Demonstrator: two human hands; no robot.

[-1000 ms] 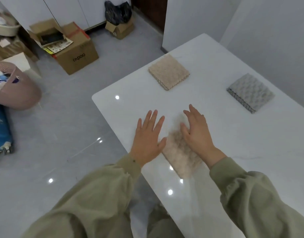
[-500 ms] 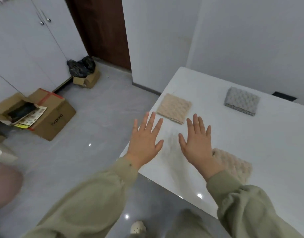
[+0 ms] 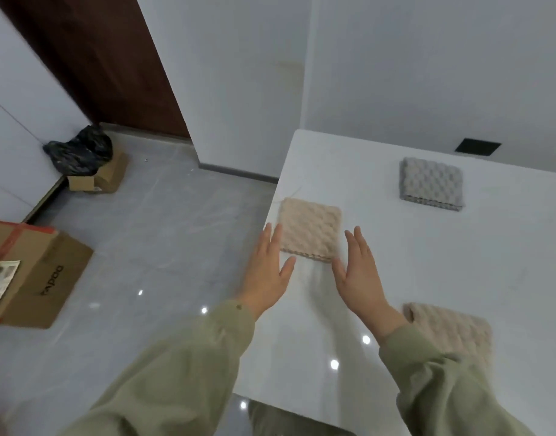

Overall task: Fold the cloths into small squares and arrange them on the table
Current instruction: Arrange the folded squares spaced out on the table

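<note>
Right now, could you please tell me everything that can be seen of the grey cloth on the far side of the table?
The grey cloth is folded into a small, nearly square pad. Its top has a bumpy, quilted pattern and looks like soft, thick fabric. Along its near edge the stacked layers of the fold show. It lies flat on the white table, on the far side, close to the wall. It is apart from the beige cloth by the table's left edge. Only the table touches it.

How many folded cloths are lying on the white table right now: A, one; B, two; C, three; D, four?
C: a beige cloth near the left edge, a second beige cloth nearest the person, and a grey cloth farther back, all on the table.
</note>
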